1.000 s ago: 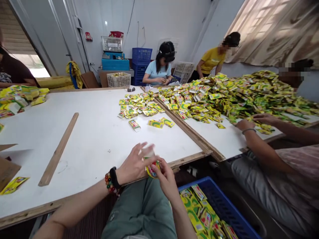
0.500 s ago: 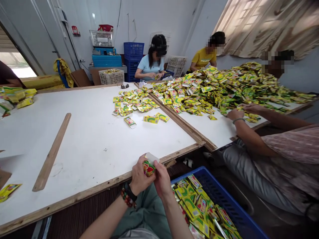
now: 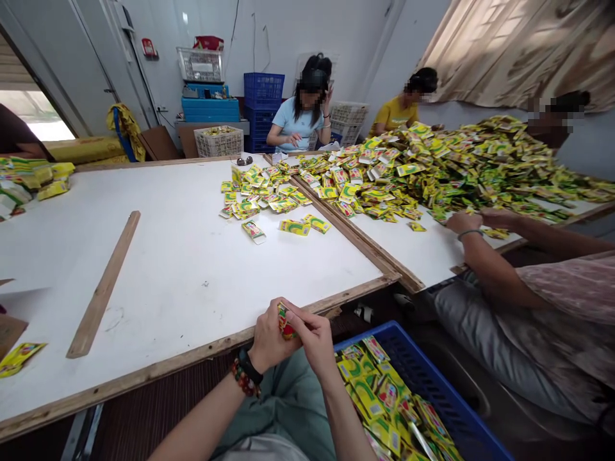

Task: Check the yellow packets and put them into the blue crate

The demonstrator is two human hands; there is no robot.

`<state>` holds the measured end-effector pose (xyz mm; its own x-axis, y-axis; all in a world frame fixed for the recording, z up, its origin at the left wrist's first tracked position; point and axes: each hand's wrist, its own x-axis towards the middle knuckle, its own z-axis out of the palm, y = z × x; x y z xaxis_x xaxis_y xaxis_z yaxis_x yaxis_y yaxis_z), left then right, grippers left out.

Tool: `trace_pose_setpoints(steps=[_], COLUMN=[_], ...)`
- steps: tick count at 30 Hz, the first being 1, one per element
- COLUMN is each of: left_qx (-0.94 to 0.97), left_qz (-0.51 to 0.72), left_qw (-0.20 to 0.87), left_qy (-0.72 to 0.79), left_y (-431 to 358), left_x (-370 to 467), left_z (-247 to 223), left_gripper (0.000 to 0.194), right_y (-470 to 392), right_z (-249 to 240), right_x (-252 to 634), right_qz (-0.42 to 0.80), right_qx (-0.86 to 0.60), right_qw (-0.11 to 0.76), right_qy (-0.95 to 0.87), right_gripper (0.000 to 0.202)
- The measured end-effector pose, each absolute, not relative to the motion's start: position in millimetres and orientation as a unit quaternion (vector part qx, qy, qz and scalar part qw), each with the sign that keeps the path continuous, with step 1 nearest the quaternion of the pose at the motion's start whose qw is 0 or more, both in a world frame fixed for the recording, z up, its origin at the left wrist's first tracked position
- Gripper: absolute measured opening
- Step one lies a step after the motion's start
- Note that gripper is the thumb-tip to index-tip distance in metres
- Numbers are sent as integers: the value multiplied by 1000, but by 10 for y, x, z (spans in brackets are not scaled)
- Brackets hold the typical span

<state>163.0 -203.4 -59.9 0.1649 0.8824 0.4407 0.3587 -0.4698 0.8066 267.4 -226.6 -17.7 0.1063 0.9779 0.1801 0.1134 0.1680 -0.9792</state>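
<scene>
A small yellow-green printed box is held between my two hands above the table's front edge. My left hand wraps round its side, with bracelets at the wrist. Fingers of my right hand press on the top end, where the white flap no longer shows. Much of the box is hidden behind the fingers. Below and right of my hands, a blue plastic crate holds many similar boxes. On the white table, one box with an open end lies farther forward, near two flat ones.
A wooden strip lies on the table at left. Wooden rails divide the tabletop. A large heap of packets covers the right table. A co-worker's hands work beside it; other people sit behind. Sunglasses lie at the far edge.
My right fingers have moved over the box's top, and its upright white flap has gone from sight. The co-worker in light blue has raised one hand to the head. The view has shifted slightly.
</scene>
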Motion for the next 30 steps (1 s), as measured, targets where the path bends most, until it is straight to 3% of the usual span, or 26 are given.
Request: trace_pose_setpoints(steps=[5, 12, 15, 19, 22, 26, 28, 30], left_qx=[694, 678, 667, 667, 706, 835, 877, 892], left_qz=[495, 495, 507, 505, 453, 265, 215, 215], left_qw=[290, 312, 318, 336, 351, 362, 335, 321], left_qy=[435, 445, 444, 433, 416, 317, 270, 234], left_y=[-2015, -2025, -2025, -2051, -2069, -2012, -1955, -1907], left_x=[1638, 1646, 1644, 1637, 1582, 1479, 1483, 1556], left_z=[-588, -554, -542, -515, -435, -252, -166, -100], left_gripper=[39, 39, 31, 26, 35, 50, 56, 74], right_y=[-2234, -2172, -2200, -2233, -2299, -2592, -2770, -2879], right_z=[-131, -72, -69, -134, -220, -364, -400, -375], right_x=[2629, 2652, 2645, 2654, 2749, 3003, 3129, 3205], right_qz=[323, 379, 335, 273, 262, 218, 178, 115], right_qx=[-530, -525, -511, -476, -465, -470, -506, -576], right_qw=[513, 518, 485, 510, 520, 495, 535, 608], right_qy=[-593, -559, -626, -663, -666, -698, -652, -535], right_gripper=[26, 27, 28, 31, 30, 32, 27, 26])
